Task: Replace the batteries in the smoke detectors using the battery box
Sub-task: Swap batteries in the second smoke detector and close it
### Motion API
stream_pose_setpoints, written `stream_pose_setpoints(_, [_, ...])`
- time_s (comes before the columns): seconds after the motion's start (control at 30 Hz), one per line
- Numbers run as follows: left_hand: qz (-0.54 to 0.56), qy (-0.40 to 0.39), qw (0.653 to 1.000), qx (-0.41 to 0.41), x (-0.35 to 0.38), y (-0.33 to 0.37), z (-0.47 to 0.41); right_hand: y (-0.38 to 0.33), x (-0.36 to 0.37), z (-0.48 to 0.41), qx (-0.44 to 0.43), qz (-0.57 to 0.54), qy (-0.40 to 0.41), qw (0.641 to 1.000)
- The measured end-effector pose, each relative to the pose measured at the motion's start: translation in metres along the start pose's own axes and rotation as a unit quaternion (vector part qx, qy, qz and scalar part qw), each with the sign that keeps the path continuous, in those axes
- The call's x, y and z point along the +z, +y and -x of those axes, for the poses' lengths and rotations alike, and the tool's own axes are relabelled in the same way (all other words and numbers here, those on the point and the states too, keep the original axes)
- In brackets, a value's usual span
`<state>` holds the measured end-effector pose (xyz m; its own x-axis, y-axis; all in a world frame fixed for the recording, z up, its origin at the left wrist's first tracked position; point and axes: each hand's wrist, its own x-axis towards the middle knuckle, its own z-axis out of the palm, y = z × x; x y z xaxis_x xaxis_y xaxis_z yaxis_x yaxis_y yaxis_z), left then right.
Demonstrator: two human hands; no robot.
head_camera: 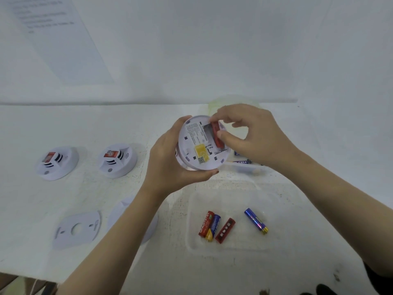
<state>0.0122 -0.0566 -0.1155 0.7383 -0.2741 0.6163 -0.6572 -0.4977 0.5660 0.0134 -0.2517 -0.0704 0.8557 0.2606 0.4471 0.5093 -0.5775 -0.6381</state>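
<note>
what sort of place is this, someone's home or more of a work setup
Probably a staged work bench rather than a lived-in room: a white table against a plain white wall, a printed sheet stuck to that wall, and several smoke detectors laid out near a clear tray of loose batteries.

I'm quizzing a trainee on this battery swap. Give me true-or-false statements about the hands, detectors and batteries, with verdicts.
The left hand holds a smoke detector, back side showing. True.
The right hand is empty. False: it pinches a red battery at the held detector's compartment.
A second detector and a third detector lie on the table. True.
The clear tray holds one battery. False: four loose batteries lie in it.
</note>
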Motion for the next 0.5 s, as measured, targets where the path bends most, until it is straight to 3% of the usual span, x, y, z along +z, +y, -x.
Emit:
stream_pose_setpoints(0.13, [-0.019,0.008,1.0,0.017,0.0002,-0.0013,-0.0032,-0.0004,0.001,0.0059,0.042,-0.062,-0.072,0.995])
stream_pose_setpoints(0.33, [-0.075,0.029,0.996,0.047,0.0045,0.0008,-0.0057,-0.0031,0.0011,0.0099,0.05,-0.118,-0.066,0.99])
stream_pose_setpoints(0.5, [-0.059,0.048,0.996,0.041,0.0072,-0.0027,-0.0068,0.0034,0.0051,0.0096,0.008,-0.057,-0.044,0.997])
